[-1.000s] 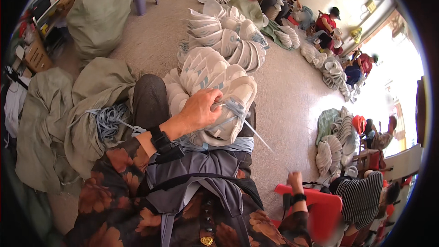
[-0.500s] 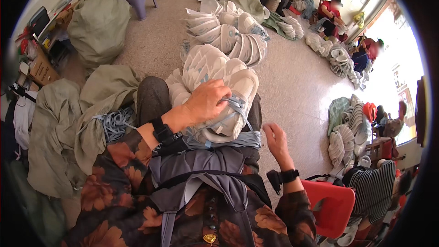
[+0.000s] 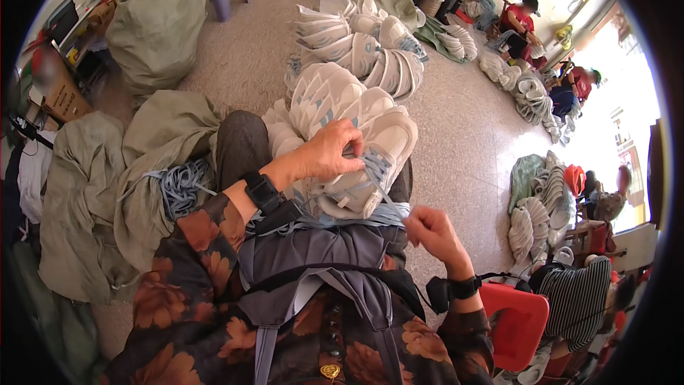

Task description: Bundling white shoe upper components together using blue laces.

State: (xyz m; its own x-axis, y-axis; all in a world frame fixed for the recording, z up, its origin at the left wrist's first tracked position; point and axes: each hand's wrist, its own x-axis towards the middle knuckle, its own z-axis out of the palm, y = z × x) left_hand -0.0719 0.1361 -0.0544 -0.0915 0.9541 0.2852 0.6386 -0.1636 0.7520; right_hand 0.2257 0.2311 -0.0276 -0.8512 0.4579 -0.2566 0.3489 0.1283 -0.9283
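Observation:
A white shoe upper (image 3: 390, 135) with blue-grey trim rests on my lap, at the near right of a fanned stack of white shoe uppers (image 3: 320, 93). My left hand (image 3: 329, 151) lies over it, thumb and forefinger closed at the blue-grey shoelace (image 3: 376, 180) threaded through its eyelets. From there one end of the lace runs down to the right, drawn taut. My right hand (image 3: 436, 234) pinches that end, off the shoe's side. More loose laces (image 3: 299, 222) lie across my lap beneath the shoe.
A bundle of blue-grey laces (image 3: 184, 187) sits on a green cloth sack (image 3: 153, 150) at my left. Rows of shoe uppers (image 3: 356, 46) stand ahead on the floor. A red chair (image 3: 514, 324) is at my right. Other people (image 3: 522, 21) sit working along the right wall.
My right hand has come to hold the lace end, which now stretches tight. My left hand has shifted slightly, still at the laces; the shoe has moved a little right.

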